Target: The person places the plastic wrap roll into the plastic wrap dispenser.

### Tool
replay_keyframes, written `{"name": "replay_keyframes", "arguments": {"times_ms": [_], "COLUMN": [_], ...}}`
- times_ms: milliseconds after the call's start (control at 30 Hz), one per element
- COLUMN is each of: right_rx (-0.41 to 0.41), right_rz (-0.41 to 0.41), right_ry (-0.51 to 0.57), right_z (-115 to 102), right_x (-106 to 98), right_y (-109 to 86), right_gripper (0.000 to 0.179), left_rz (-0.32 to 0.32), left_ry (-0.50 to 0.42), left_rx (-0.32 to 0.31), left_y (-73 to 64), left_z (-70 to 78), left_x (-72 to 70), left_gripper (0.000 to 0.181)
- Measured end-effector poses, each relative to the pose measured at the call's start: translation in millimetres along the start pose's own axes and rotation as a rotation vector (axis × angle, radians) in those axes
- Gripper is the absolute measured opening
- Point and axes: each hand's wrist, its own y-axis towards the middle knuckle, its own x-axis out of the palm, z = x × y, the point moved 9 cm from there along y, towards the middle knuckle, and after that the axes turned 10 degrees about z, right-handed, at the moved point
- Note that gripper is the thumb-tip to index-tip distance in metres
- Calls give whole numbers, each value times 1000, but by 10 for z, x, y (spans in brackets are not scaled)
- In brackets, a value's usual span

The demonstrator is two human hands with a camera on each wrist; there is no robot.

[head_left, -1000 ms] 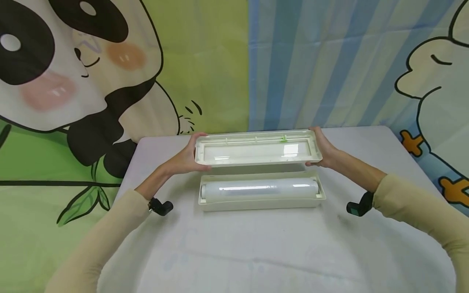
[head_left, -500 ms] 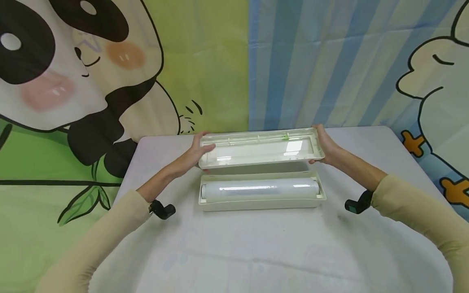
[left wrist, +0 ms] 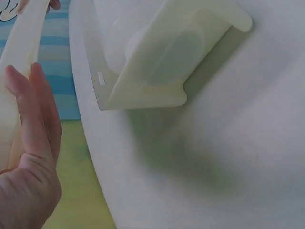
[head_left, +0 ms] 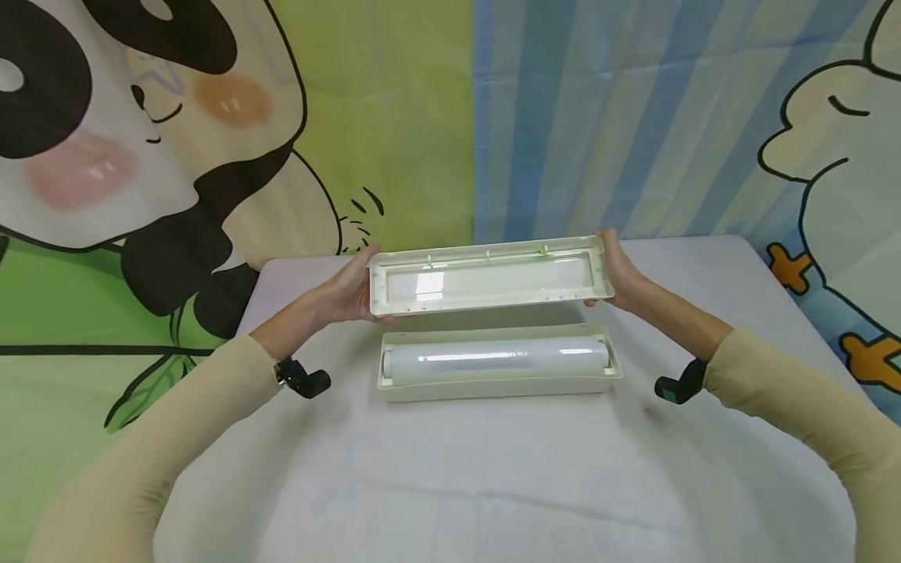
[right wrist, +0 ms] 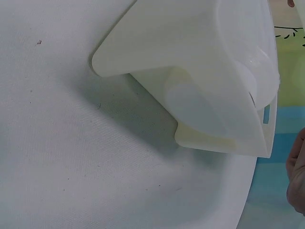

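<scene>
Between both hands a long white lid [head_left: 486, 277] with a clear window is held up, its right end a little higher than its left. My left hand [head_left: 345, 291] grips the lid's left end, and my right hand [head_left: 625, 275] grips the right end. Just below and nearer stands the white dispenser box [head_left: 500, 388], uncovered, with a roll of cling film [head_left: 493, 358] lying in it. A small green slider [head_left: 543, 251] sits along the lid's upper edge. In the left wrist view, fingers [left wrist: 40, 114] lie along the lid; the right wrist view shows the box's end wall [right wrist: 205, 100].
A white cloth covers the table [head_left: 493, 469]. Behind its far edge hangs a printed curtain [head_left: 408, 117] with a panda and blue stripes. Each wrist carries a small black camera, such as the left wrist camera [head_left: 304, 379].
The lid has shifted left and slightly upward, after a small move right. My left thumb, on the lid's front face half a second ago, no longer shows there. The box stays put.
</scene>
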Motion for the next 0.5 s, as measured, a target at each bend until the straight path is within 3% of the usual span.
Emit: {"name": "replay_keyframes", "arguments": {"times_ms": [167, 333, 500], "right_rx": [-30, -58, -47], "right_rz": [25, 68, 85], "right_ry": [-14, -20, -12], "right_z": [-42, -24, 13], "right_x": [5, -6, -25], "right_y": [7, 30, 34], "right_gripper": [56, 59, 60], "left_rz": [-62, -90, -75], "left_ry": [-9, -77, -139], "left_rx": [-9, -37, 14], "left_y": [18, 34, 38], "left_z": [-1, -58, -47], "left_x": [27, 43, 21], "left_gripper": [60, 57, 56]}}
